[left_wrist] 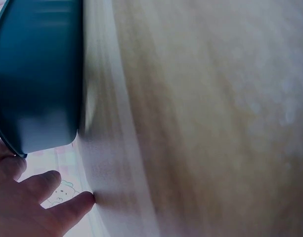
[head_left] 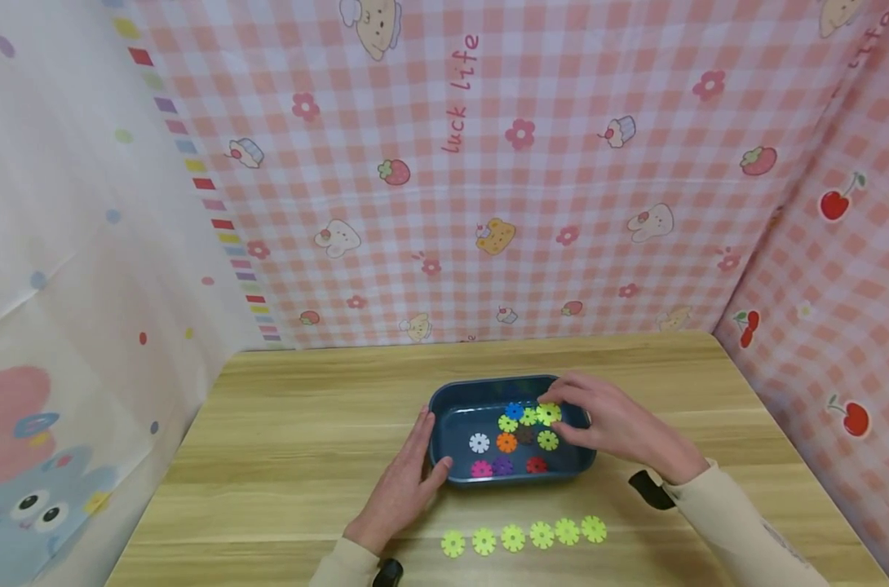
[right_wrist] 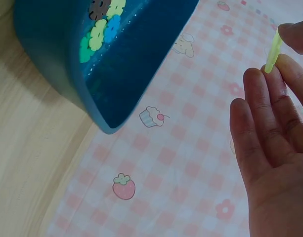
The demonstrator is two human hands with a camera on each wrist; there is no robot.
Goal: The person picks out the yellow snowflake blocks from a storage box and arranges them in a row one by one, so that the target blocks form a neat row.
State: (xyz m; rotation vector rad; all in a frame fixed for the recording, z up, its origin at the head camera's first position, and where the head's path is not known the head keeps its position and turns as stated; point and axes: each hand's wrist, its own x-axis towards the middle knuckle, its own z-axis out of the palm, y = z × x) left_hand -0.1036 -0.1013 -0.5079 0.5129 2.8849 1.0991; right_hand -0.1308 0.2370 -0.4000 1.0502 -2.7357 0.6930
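A dark blue tray [head_left: 462,408] stands on the wooden table, holding several flower-shaped plastic discs, among them a white disc [head_left: 479,443], an orange disc [head_left: 506,443] and a blue disc [head_left: 514,411]. My left hand [head_left: 404,481] rests against its left end, thumb by the front corner; the left wrist view has those fingers [left_wrist: 72,207] extended and spread by the rim. Over the tray's right side, my right hand [head_left: 606,416] pinches a yellow-green disc [head_left: 549,413] between thumb and fingers. The right wrist view shows that disc [right_wrist: 274,52] edge-on, above the tray's rim.
In front of the tray, a row of several yellow-green discs [head_left: 513,538] lies flat on the table [head_left: 283,456]. Pink checked cloth [head_left: 430,204] hangs behind the table's back edge, with more cloth at both sides.
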